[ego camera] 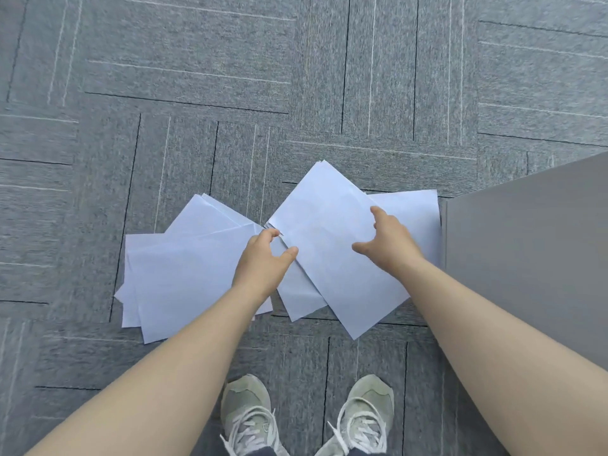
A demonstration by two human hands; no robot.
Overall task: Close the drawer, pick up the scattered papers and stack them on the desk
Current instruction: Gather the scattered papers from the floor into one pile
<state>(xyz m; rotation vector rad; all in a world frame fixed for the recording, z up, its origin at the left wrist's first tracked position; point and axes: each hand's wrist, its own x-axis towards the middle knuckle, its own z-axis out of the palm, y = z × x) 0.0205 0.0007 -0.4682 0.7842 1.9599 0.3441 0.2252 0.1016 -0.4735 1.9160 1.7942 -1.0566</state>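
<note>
Several white papers lie fanned out on the grey carpet. One overlapping group (184, 274) spreads to the left and a tilted group (329, 245) lies in the middle, with one sheet (414, 209) reaching the cabinet. My left hand (263, 261) hovers over the spot where the two groups meet, fingers curled and apart, holding nothing. My right hand (385, 241) is spread open above the tilted sheets, with thumb and fingers wide. Whether either hand touches paper I cannot tell. No drawer or desk top can be made out.
A grey cabinet or desk side (526, 245) stands at the right, its corner against the papers. My two grey sneakers (246, 416) (365, 409) stand just below the papers. Grey carpet tiles (230, 60) stretch out all around.
</note>
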